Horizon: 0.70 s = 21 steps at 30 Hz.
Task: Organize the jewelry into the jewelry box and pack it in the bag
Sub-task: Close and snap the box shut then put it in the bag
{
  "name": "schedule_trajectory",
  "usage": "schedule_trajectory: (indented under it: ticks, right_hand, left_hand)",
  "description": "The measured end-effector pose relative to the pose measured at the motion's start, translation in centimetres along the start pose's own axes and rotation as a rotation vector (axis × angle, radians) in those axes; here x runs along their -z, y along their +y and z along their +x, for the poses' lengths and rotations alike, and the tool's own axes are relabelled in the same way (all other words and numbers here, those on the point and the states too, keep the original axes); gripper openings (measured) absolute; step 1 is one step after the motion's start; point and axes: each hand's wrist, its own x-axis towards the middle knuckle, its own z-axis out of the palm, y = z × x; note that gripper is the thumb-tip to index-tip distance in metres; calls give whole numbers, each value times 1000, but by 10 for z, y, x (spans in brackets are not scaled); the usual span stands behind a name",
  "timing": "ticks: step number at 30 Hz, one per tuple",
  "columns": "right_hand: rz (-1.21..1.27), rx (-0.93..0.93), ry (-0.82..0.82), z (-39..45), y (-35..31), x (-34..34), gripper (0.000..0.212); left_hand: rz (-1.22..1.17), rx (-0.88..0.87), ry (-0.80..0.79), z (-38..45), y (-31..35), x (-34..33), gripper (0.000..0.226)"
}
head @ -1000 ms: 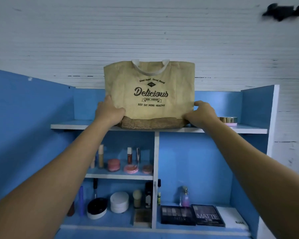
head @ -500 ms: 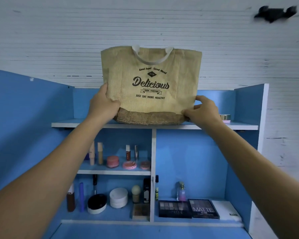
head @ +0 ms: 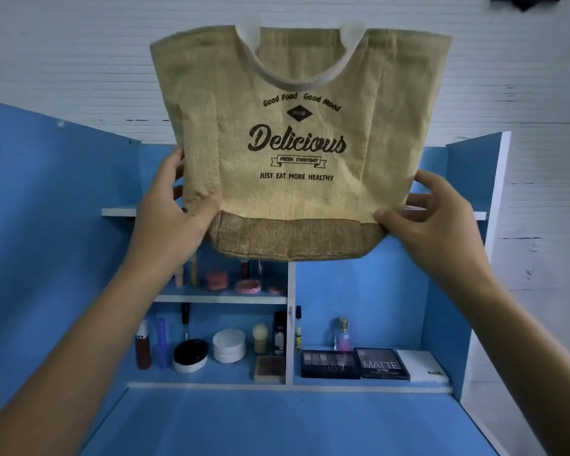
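Observation:
A tan jute bag printed "Delicious", with a white handle and a darker base, hangs upright in the air in front of the blue shelf unit. My left hand grips its lower left corner. My right hand grips its lower right corner, thumb on the front. The bag's base is off the top shelf. No jewelry or jewelry box is in view.
The blue shelf unit holds cosmetics: lipsticks and pink compacts on the middle shelf, jars, a perfume bottle and eyeshadow palettes at the bottom. A blue desk top lies below. A white wall is behind.
Both hands have lifted the bag off the top shelf and drawn it toward me, so it looks larger. The small gold-lidded jar on the top shelf is now hidden.

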Motion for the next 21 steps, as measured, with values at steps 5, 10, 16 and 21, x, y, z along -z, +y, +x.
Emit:
schedule_trajectory:
  ticks: [5,10,16,21]
  right_hand:
    - [2,2,0,-46,22,1,59]
    - [19,-76,-30,-92,57,-5,63]
    - [-24,-180,-89,-137,103,-14,64]
    - [-70,-275,-144,-172,139,-22,62]
  left_hand:
    - [-36,23,-21,-46,-18,2,70]
    - [-68,103,-92,-95,-52,-4,78]
    - [12,216,-167,-153,-94,-21,86]
    - [66,275,-250,-193,-131,-32,87]
